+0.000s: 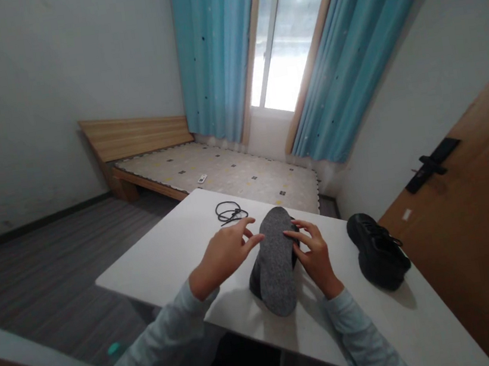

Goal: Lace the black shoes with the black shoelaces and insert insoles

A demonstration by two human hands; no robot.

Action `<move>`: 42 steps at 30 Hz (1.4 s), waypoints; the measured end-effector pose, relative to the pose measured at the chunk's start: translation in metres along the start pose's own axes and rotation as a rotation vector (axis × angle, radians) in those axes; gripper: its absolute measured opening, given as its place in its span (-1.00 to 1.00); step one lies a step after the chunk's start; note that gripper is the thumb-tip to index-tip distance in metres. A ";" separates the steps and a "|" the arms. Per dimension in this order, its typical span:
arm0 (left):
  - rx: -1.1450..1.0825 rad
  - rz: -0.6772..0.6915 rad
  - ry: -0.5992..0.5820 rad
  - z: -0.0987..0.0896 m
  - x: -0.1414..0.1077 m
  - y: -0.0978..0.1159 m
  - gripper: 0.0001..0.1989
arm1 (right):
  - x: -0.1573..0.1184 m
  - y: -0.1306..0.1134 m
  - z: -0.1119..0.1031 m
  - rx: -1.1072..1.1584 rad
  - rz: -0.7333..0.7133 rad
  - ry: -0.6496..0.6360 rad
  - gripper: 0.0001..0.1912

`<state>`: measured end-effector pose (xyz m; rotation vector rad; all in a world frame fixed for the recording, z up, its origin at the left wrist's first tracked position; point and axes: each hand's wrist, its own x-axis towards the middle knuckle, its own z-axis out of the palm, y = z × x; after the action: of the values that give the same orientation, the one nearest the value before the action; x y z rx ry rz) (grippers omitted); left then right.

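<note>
Grey insole [277, 266] is laid atop, not in, black shoe [254, 279] on near-centre of white table [174, 243], L hand [223, 253] fingers held apart, R hand [317, 256] fingertips set on insole's right edge (pinch unclear), w/ shoelace [237, 212] left loose, far L, & other shoe [382, 262] laced, right.

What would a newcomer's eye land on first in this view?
Probably the bright window at the top, framed by blue curtains. Next, the grey insole near the front of the white table, between the left hand and the right hand. The black shoe also stands out at the table's right side.
</note>
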<state>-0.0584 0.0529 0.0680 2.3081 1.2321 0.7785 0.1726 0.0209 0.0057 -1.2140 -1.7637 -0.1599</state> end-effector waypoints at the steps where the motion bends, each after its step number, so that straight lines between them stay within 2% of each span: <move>1: -0.021 -0.018 -0.006 0.005 0.007 -0.002 -0.53 | -0.001 0.000 0.000 -0.009 -0.005 -0.001 -0.67; 5: -0.224 -0.016 -0.090 0.022 0.028 -0.010 -0.48 | -0.002 0.004 0.000 -0.043 -0.016 -0.011 -0.67; 9: -0.471 -0.060 -0.148 0.031 0.037 -0.013 -0.45 | -0.002 0.007 0.000 -0.051 -0.018 -0.023 -0.68; 14: -0.578 -0.085 -0.205 0.031 0.041 -0.016 -0.47 | -0.002 0.006 0.001 0.019 0.022 -0.036 -0.48; 17: -0.541 -0.066 -0.227 0.025 0.049 -0.021 -0.51 | -0.003 0.008 0.004 0.073 0.049 -0.052 -0.35; 19: -0.509 -0.064 -0.225 0.020 0.057 -0.027 -0.54 | -0.005 0.010 0.006 0.087 0.070 -0.064 -0.34; 24: -0.405 -0.065 -0.164 0.007 0.084 -0.044 -0.59 | -0.006 0.015 0.006 0.076 0.108 -0.094 -0.39; 30: -0.407 -0.165 -0.050 -0.003 0.111 -0.078 -0.54 | -0.005 0.014 0.002 0.045 0.108 -0.165 -0.51; 34: -0.363 -0.217 0.019 0.002 0.124 -0.107 -0.55 | -0.004 0.014 0.000 0.030 0.128 -0.205 -0.61; 37: -0.289 -0.279 0.019 0.009 0.129 -0.126 -0.57 | -0.004 0.015 -0.001 0.029 0.138 -0.211 -0.66; 42: -0.006 -0.343 -0.008 0.021 0.128 -0.152 -0.69 | -0.004 0.014 0.001 0.029 0.139 -0.206 -0.67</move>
<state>-0.0807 0.2390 -0.0013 2.0131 1.5622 0.6481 0.1833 0.0252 -0.0031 -1.3664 -1.8417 0.0745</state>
